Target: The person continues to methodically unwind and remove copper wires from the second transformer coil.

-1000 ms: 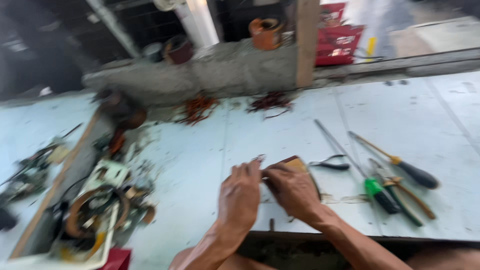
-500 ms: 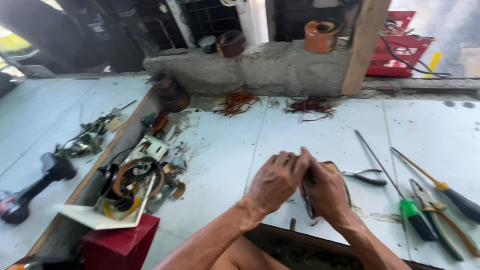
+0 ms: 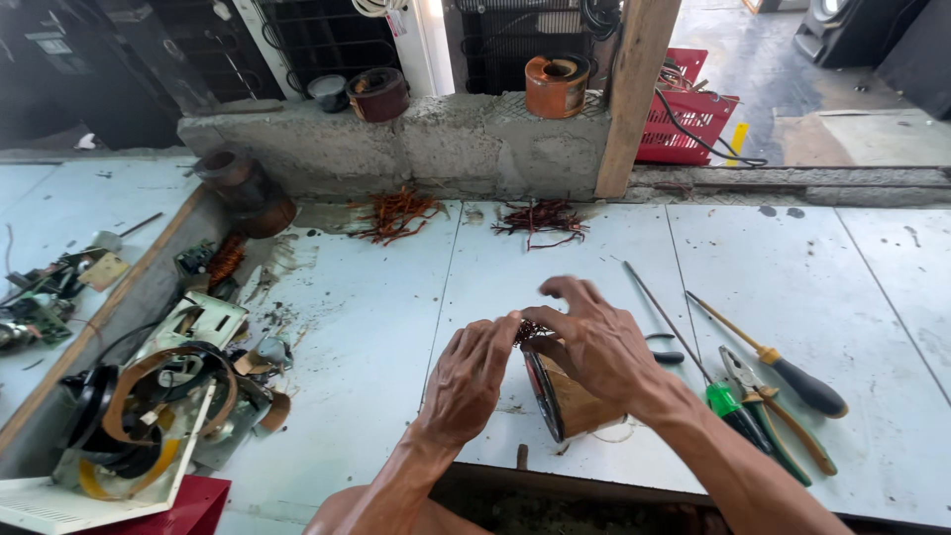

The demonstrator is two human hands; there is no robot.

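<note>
Messy workshop, pale tiled bench (image 3: 376,327) against a rough concrete ledge (image 3: 396,139). Both hands are on a wound coil (image 3: 567,396) at the near edge: left hand (image 3: 471,374) pinches the copper wire at its top, right hand (image 3: 594,342) curls loosely over it. Screwdrivers (image 3: 783,372) and pliers (image 3: 768,416) lie just right.

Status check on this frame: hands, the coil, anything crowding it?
Left hand and right hand both pinching wire atop the coil. Coil standing on the floor. Screwdrivers alongside, apart.
</note>
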